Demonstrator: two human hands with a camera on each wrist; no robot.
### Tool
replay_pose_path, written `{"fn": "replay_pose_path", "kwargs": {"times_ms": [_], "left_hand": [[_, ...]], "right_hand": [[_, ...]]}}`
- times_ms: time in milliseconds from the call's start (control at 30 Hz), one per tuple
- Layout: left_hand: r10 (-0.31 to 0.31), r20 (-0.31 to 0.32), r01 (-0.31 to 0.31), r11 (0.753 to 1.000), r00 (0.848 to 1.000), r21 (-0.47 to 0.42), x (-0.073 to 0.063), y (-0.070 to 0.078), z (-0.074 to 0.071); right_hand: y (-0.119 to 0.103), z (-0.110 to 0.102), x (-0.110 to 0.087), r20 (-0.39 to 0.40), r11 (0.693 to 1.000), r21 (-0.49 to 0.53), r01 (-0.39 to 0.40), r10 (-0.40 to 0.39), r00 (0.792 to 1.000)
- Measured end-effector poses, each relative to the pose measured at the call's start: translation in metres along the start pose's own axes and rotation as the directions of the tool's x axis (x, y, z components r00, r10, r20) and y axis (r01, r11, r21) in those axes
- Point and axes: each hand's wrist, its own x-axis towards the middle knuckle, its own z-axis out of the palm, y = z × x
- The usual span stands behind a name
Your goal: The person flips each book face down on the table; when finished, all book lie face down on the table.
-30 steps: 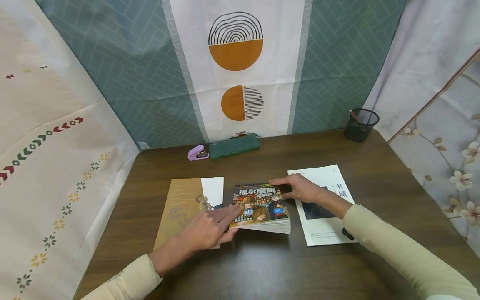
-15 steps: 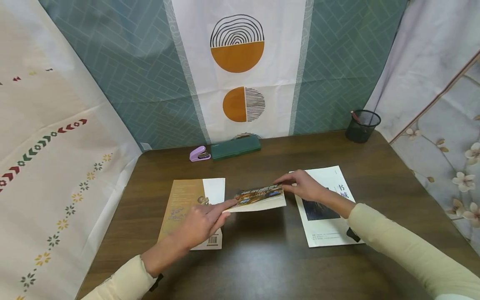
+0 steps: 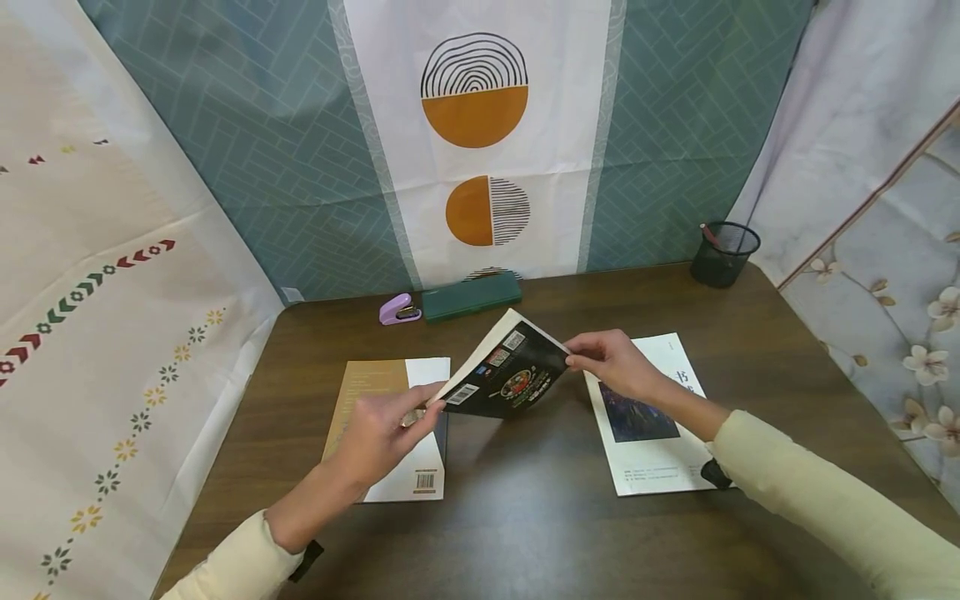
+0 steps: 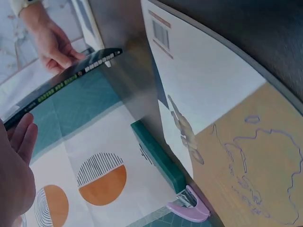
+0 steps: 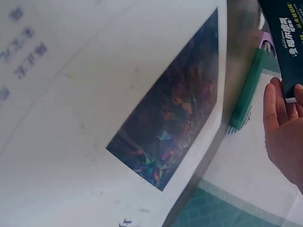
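A paperback book (image 3: 510,371) is held tilted above the table, its black back cover with barcodes facing the head camera. My left hand (image 3: 386,437) pinches its left corner between thumb and fingers. On the opposite side my right hand (image 3: 611,362) pinches the book's right edge. In the left wrist view the dark spine (image 4: 66,80) runs between both hands. Below the left hand lies a brown and white book (image 3: 423,479) with a barcode. A white booklet (image 3: 645,458) with a dark picture lies beneath the right hand.
At the back of the brown wooden table (image 3: 525,533) are a purple stapler (image 3: 400,310) and a green case (image 3: 472,297). A black mesh pen cup (image 3: 723,254) stands at the back right corner. Patterned curtains (image 3: 300,150) close off the back and sides.
The paperback has been lifted and turned over, from front cover up near the table to its black back cover showing. Both hands keep hold; the left has shifted slightly left.
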Motion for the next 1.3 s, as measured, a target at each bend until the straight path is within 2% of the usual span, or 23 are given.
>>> {"fn": "replay_pose_path", "kwargs": {"times_ms": [100, 200, 267, 333, 400, 467, 533, 633, 700, 733, 933, 1100, 1300], "left_hand": [[-0.096, -0.018, 0.094, 0.990, 0.995, -0.105, 0.000, 0.000, -0.002], [-0.188, -0.032, 0.180, 0.969, 0.982, -0.170, -0.001, 0.001, -0.002], [-0.254, -0.030, 0.244, 0.950, 0.967, -0.195, -0.002, 0.000, -0.001], [-0.330, -0.007, 0.320, 0.921, 0.944, -0.224, -0.004, 0.000, -0.001], [-0.412, 0.031, 0.407, 0.880, 0.910, -0.245, -0.007, 0.000, -0.001], [-0.494, 0.081, 0.498, 0.831, 0.865, -0.250, -0.009, 0.000, -0.001], [-0.571, 0.143, 0.587, 0.768, 0.809, -0.256, -0.012, 0.000, 0.000], [-0.650, 0.222, 0.686, 0.679, 0.727, -0.262, -0.017, -0.001, 0.005], [-0.675, 0.269, 0.727, 0.630, 0.687, -0.275, -0.021, -0.002, 0.009], [-0.680, 0.284, 0.736, 0.616, 0.676, -0.280, -0.023, -0.002, 0.011], [-0.677, 0.376, 0.774, 0.531, 0.633, -0.346, -0.032, 0.003, 0.027], [-0.681, 0.434, 0.806, 0.457, 0.590, -0.377, -0.037, 0.009, 0.038], [-0.677, 0.484, 0.828, 0.388, 0.554, -0.405, -0.041, 0.013, 0.050]], "right_hand": [[-0.004, -0.005, 0.000, -0.028, 0.999, 0.044, -0.025, 0.027, 0.999], [-0.008, -0.010, 0.001, -0.056, 0.996, 0.075, -0.044, 0.048, 0.997], [-0.011, -0.013, 0.002, -0.074, 0.994, 0.094, -0.057, 0.064, 0.995], [-0.015, -0.015, 0.005, -0.093, 0.993, 0.097, -0.067, 0.076, 0.993], [-0.019, -0.016, 0.007, -0.117, 0.992, 0.099, -0.074, 0.086, 0.989], [-0.023, -0.017, 0.011, -0.137, 0.992, 0.100, -0.078, 0.092, 0.986], [-0.026, -0.018, 0.014, -0.152, 0.991, 0.111, -0.075, 0.092, 0.984], [-0.030, -0.018, 0.021, -0.160, 0.988, 0.134, -0.074, 0.095, 0.983], [-0.031, -0.016, 0.025, -0.165, 0.987, 0.143, -0.078, 0.101, 0.981], [-0.032, -0.016, 0.027, -0.169, 0.986, 0.148, -0.080, 0.105, 0.980], [-0.031, -0.009, 0.041, -0.204, 0.986, 0.146, -0.081, 0.110, 0.973], [-0.029, -0.002, 0.051, -0.224, 0.988, 0.130, -0.082, 0.110, 0.968], [-0.030, 0.005, 0.061, -0.226, 0.991, 0.098, -0.092, 0.112, 0.968]]}}
